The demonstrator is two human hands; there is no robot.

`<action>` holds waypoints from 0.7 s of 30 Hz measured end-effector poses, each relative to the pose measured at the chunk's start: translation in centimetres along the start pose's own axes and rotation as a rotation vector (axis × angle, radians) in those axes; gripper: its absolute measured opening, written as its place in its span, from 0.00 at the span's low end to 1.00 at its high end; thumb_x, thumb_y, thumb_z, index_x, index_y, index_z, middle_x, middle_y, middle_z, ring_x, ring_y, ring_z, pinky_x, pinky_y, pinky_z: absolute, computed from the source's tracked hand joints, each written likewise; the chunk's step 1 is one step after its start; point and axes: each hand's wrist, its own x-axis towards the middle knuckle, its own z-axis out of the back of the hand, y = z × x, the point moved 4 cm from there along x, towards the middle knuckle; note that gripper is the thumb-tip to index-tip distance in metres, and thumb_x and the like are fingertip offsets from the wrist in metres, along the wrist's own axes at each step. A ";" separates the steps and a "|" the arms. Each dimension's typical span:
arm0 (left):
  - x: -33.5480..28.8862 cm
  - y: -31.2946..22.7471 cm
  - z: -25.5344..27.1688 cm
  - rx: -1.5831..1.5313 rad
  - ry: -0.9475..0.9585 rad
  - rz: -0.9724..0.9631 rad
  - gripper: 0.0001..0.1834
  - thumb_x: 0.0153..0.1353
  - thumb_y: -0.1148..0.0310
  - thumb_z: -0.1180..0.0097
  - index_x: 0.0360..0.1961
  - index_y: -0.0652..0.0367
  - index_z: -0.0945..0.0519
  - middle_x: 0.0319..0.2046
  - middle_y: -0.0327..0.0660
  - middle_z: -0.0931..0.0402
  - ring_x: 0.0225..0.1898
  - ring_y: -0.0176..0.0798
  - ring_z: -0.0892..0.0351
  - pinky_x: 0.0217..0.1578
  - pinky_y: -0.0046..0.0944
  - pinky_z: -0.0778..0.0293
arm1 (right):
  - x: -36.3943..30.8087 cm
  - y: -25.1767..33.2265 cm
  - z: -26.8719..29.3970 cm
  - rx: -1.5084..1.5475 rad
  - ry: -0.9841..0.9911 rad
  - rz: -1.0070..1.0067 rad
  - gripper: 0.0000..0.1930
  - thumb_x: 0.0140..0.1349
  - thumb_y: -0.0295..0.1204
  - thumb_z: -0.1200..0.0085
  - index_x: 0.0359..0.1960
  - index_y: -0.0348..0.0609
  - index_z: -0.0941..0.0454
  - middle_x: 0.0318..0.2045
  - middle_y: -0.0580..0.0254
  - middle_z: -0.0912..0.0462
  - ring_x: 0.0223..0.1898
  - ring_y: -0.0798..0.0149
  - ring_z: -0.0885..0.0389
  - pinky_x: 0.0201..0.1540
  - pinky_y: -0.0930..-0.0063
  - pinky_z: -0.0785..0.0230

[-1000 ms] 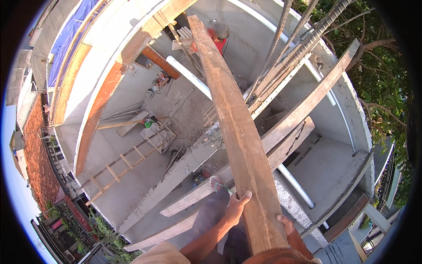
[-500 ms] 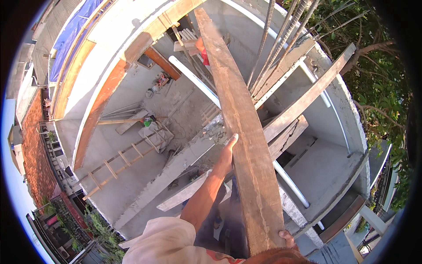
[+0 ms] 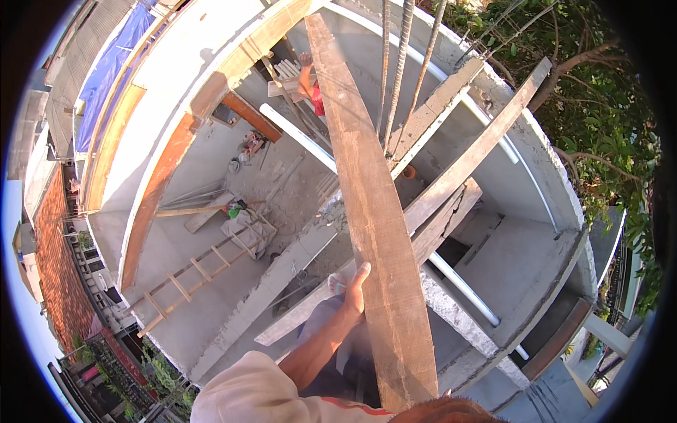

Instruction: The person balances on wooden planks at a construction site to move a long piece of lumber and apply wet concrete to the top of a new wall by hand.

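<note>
A long, broad wooden plank (image 3: 370, 204) runs from beneath me toward the far wall, high above the rooms below. My left hand (image 3: 355, 292) is closed on its left edge, thumb along the top; the other fingers are hidden under the wood. My right hand does not show; the plank's near end passes out of sight by my body. Two narrower boards lie right of the plank: a long one (image 3: 479, 144) slanting toward the tree and a cracked one (image 3: 448, 218) under it.
Beyond the plank is another person's raised arm (image 3: 306, 81). Upright steel bars (image 3: 402, 70) rise right of the plank's far part. A wooden ladder (image 3: 201, 271) leans at left below. White pipes (image 3: 300, 137) and a concrete beam (image 3: 275, 289) cross the space. Tree branches (image 3: 585, 63) border the right.
The plank has shifted left in view, and my left hand appears lower on its edge. My right hand, earlier at the plank's near right edge, has gone from view. The other person's hand now shows.
</note>
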 end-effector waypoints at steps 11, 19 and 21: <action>-0.4 4.7 7.9 0.107 -0.112 -0.028 0.31 0.67 0.52 0.46 0.64 0.61 0.32 0.56 0.45 0.25 0.55 0.43 0.25 0.55 0.48 0.29 | 6.6 -5.5 3.0 -0.153 -0.090 0.073 0.33 0.61 0.44 0.46 0.63 0.33 0.31 0.54 0.46 0.20 0.53 0.53 0.21 0.57 0.59 0.30; -0.3 4.6 7.9 0.132 -0.062 -0.026 0.33 0.67 0.50 0.49 0.67 0.60 0.34 0.58 0.46 0.27 0.58 0.45 0.26 0.58 0.50 0.30 | 11.1 -9.2 4.7 -0.198 -0.131 0.119 0.31 0.63 0.44 0.48 0.63 0.34 0.30 0.54 0.46 0.21 0.54 0.53 0.22 0.58 0.59 0.31; 0.0 4.7 8.2 0.152 -0.107 -0.042 0.34 0.67 0.49 0.49 0.67 0.60 0.34 0.58 0.46 0.27 0.58 0.45 0.26 0.58 0.50 0.30 | 12.1 -10.1 5.0 -0.205 -0.142 0.125 0.31 0.63 0.44 0.49 0.63 0.34 0.30 0.54 0.46 0.21 0.54 0.53 0.22 0.59 0.59 0.31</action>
